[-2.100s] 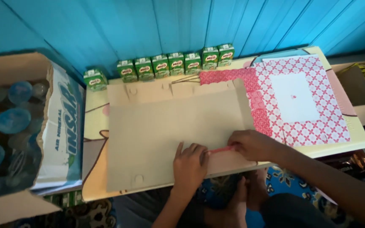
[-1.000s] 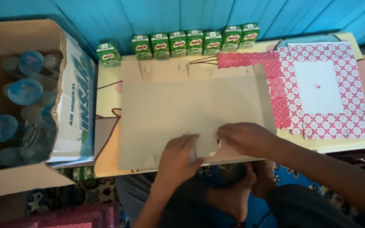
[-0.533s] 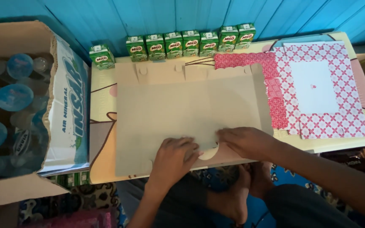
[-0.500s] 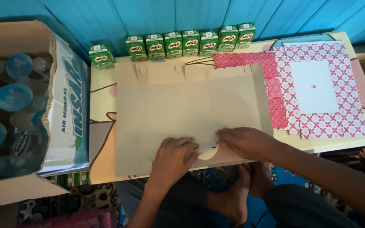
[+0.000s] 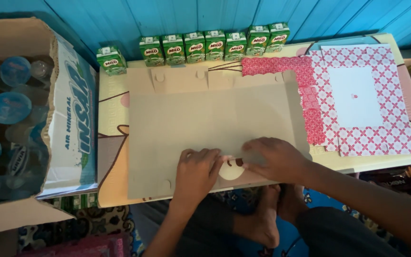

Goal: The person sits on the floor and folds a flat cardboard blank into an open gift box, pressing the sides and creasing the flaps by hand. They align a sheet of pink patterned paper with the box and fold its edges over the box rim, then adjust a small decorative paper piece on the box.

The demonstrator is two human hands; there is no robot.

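My two hands press on a flat brown cardboard sheet point(image 5: 210, 123), an unfolded box blank with small tabs along its far edge, lying spread across the middle of the low surface point(image 5: 112, 143). My left hand point(image 5: 198, 171) lies palm down on the sheet's near edge, fingers bent, its grip clenched around nothing I can make out. My right hand point(image 5: 272, 159) lies just beside it, fingers stretched toward the left hand and pinching at the cardboard next to a round cut-out point(image 5: 231, 170) near that same edge; whether this grip has actually caught a flap I cannot tell. The fingertips of the two hands nearly meet above the cut-out.

Just right of the cardboard sheet, and partly tucked under its corner, lies a red-and-white patterned box blank point(image 5: 357, 100) with a plain white rectangle in its middle. Beyond the sheet's far edge, a row of green drink cartons point(image 5: 215, 45) stands upright along the back of the surface, against a blue plank wall point(image 5: 120, 19); one more green carton point(image 5: 111, 59) stands a little apart at the row's left end. Left of the sheet, off the surface, an open cardboard carton point(image 5: 70, 123) holds water cups with blue foil lids point(image 5: 8, 107). On the near side of the sheet, below the surface's edge, my crossed legs and a bare foot point(image 5: 262, 223) show over a patterned floor mat point(image 5: 86, 223).
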